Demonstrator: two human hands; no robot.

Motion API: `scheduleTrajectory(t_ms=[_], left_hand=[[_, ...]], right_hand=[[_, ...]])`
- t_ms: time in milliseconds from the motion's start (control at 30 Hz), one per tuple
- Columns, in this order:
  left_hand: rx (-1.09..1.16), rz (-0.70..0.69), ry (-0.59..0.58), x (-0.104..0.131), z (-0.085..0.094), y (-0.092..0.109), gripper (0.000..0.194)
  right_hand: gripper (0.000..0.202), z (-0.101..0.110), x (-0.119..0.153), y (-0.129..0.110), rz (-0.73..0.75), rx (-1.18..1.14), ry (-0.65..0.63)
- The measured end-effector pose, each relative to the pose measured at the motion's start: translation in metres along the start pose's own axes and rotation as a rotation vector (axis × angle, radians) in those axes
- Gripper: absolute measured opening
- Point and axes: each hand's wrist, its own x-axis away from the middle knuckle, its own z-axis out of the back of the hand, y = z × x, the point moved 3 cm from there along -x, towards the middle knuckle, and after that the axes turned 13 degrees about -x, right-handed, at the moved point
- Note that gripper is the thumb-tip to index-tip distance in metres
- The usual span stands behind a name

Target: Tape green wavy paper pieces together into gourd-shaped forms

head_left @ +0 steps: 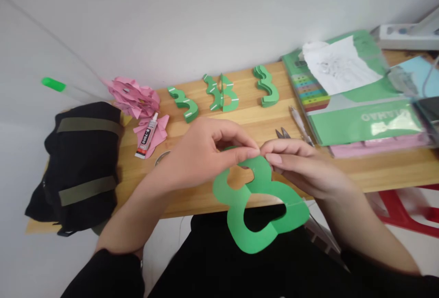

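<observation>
Between my two hands hangs a green paper cutout [252, 241], wavy-edged with two openings and a fold line across it. My left hand [206, 154] pinches its top edge between thumb and fingers. Close beside it, my right hand [302, 161] pinches the same edge with thumb and forefinger; the fingertips of both hands almost meet. Behind them on the table lie green folded paper pieces [187, 104], a second green group [226, 97] with white strips on it, and a curved green stack [267, 90].
A glue tube [148, 137] rests on pink paper beside a pink paper bundle [133, 97]. At left is a black bag [85, 161]. Scissors [283, 133] and a pen [302, 124] lie near a green folder [366, 117] with crumpled white paper [339, 67]. A power strip [408, 35] sits behind.
</observation>
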Motion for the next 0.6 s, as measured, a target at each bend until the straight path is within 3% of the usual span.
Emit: scheduleTrajectory(t_ms=[433, 600], left_hand=[[-0.152, -0.032, 0.0, 0.002, -0.002, 0.005, 0.01], [-0.214, -0.028, 0.006, 0.002, -0.005, 0.001, 0.011]], right_hand=[[0.021, 0.0, 0.005, -0.007, 0.068, 0.231, 0.021], [0.021, -0.006, 0.01, -0.017, 0.155, 0.438, 0.079]])
